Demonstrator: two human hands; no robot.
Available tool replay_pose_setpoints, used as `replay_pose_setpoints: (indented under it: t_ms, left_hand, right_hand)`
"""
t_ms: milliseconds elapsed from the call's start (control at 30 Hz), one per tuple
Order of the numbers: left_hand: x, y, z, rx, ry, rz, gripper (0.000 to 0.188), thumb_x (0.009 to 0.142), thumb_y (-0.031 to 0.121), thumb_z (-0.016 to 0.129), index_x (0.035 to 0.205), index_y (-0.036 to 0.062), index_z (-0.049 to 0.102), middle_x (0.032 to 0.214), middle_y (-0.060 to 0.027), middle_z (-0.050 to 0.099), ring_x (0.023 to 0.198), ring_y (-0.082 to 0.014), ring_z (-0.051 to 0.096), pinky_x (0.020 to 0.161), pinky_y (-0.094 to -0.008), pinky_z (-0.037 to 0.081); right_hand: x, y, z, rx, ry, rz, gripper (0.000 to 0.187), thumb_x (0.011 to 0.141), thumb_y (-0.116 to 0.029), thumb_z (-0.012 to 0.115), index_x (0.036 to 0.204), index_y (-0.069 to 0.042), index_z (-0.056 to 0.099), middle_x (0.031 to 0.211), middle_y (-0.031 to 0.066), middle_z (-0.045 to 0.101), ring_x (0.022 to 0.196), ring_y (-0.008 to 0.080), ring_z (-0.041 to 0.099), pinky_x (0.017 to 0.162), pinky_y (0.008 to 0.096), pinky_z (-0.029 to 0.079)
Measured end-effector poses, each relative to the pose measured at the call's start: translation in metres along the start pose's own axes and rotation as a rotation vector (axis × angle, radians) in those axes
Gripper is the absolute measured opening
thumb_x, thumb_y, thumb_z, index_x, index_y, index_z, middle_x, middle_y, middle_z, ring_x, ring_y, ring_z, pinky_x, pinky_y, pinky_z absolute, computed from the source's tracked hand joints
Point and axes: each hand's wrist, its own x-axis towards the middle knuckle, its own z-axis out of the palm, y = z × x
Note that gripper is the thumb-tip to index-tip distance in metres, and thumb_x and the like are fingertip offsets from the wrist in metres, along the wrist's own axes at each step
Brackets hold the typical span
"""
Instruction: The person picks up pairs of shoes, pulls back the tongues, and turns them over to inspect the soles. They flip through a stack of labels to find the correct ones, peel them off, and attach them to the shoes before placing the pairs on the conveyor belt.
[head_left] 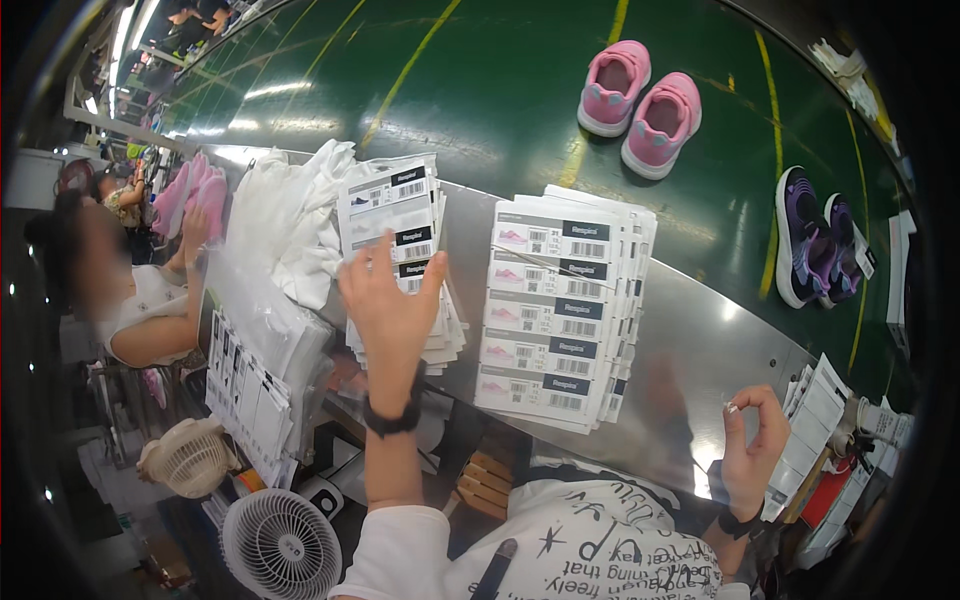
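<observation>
My left hand (392, 310) is stretched over a stack of label sheets (415, 185) printed with dark shoes, its fingers spread apart; I cannot tell whether they press on the paper. Right of it, a thicker stack of label sheets (545, 320) with pink shoe pictures lies on the metal ledge (690, 320). Off to the right, my right hand (755, 445) is closed in a pinch above the ledge's near edge. A tiny whitish bit shows at its thumb and fingertip, too small to name.
Pink sneakers (662, 125) and dark purple sneakers (800, 240) stand on the green conveyor belt (480, 110). White crumpled paper (285, 220) lies at left, near bagged label sheets (250, 390). A white fan (280, 545) stands below. At far left, a co-worker (150, 310) handles pink shoes (190, 200).
</observation>
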Motion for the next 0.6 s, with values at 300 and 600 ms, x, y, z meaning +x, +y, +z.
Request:
replay_pose_setpoints:
  t_ms: [300,600]
  left_hand:
    - [0.021,-0.055,0.014,0.014,-0.396,-0.272,0.115,0.060,0.046,0.082,0.150,0.0082,0.023,0.146,-0.0413,0.015,0.130,-0.0533,0.033,0.102,-0.0503,0.040]
    - [0.012,-0.077,-0.052,-1.642,-0.416,-0.804,0.070,0.081,0.044,0.058,0.132,-0.0025,0.045,0.120,-0.0185,0.057,0.102,-0.0255,0.059,0.086,-0.0351,0.049]
  right_hand:
    - [0.011,-0.005,0.027,-0.129,-0.092,0.033,0.007,0.076,0.003,0.064,0.081,0.001,0.059,0.073,0.0104,0.060,0.064,0.0216,0.058,0.063,0.0294,0.044]
    - [0.028,-0.002,0.034,-0.088,0.016,0.224,0.022,0.077,0.002,0.065,0.098,0.001,0.061,0.069,0.0070,0.061,0.064,0.0144,0.057,0.067,0.0269,0.044]
